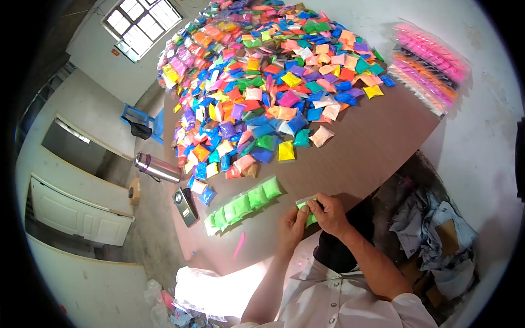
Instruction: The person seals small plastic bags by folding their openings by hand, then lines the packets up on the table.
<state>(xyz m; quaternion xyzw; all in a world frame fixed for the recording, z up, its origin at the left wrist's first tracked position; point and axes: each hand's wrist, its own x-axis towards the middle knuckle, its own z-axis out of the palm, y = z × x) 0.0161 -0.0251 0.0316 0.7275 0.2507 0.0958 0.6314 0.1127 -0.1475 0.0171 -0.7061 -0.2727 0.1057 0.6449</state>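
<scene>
My left hand (293, 224) and my right hand (331, 215) meet at the table's near edge. Thumbs and fingers of both pinch a small bright green plastic packet (311, 220), much of it covered by the fingers. Left of the hands, a strip of joined light green packets (244, 206) lies slantwise on the brown table (350, 164). Below that strip is a thin pink sliver (239, 245). Beyond it, a large heap of small packets (262, 104) in many colours covers the far part of the table.
A steel flask (157, 167) and a dark phone-like device (185, 207) sit at the table's left side. Packet strips (426, 65), pink, orange and black, lie by the right wall. Crumpled wrapping (445, 235) fills the floor at right. A blue stool (143, 121) stands behind.
</scene>
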